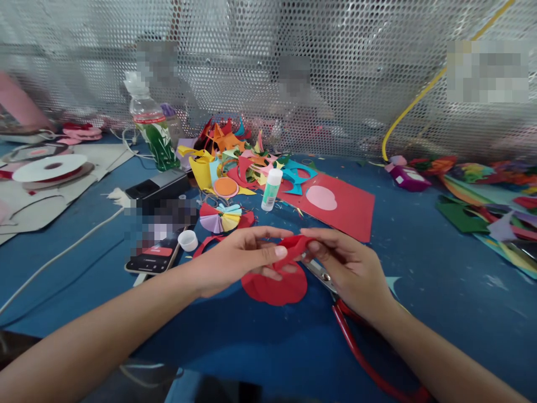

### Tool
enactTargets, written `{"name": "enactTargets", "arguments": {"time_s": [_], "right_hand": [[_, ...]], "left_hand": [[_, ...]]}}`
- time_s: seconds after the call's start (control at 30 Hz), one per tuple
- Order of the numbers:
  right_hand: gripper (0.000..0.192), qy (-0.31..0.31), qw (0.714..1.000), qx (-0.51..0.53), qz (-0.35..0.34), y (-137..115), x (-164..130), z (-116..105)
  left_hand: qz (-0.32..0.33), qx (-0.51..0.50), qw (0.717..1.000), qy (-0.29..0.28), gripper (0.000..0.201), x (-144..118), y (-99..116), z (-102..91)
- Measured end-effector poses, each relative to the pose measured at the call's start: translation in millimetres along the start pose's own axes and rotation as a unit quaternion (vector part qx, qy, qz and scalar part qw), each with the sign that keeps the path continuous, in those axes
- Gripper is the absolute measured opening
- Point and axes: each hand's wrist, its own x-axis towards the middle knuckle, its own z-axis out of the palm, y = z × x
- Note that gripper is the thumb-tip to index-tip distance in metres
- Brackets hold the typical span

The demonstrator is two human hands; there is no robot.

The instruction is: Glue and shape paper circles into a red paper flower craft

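Red paper piece, small and curled, sits at the centre of the frame, pinched between both hands just above the blue surface. The left hand grips its left end between thumb and fingers; the right hand pinches its right end. Directly below lies a round red paper cutout, flat on the surface. Red-handled scissors lie under the right hand, running toward the lower right. Behind the hands stand a white glue stick and a red paper sheet bearing a pink shape. A heap of colourful paper scraps fills the upper centre. A phone lies at left.
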Motion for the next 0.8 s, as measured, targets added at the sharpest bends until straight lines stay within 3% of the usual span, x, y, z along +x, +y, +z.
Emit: {"name": "enactTargets", "arguments": {"time_s": [0.3,0.57,0.8], "right_hand": [[0.028,0.005,0.989,-0.071,-0.128,1.0,-2.9,-1.5],[0.049,-0.031,0.945,-0.203,-0.256,-2.3,-2.6,-4.0],[0.056,-0.015,0.930,-0.235,-0.281,-2.1,-4.1,-8.3]], "left_hand": [[-0.004,-0.007,1.000,0.020,0.024,-1.5,0.4,-0.3],[-0.004,0.005,1.000,0.009,0.025,-1.3,-0.1,-1.2],[-0.025,-0.021,0.999,0.014,0.025,-2.7,2.5,0.5]]}}
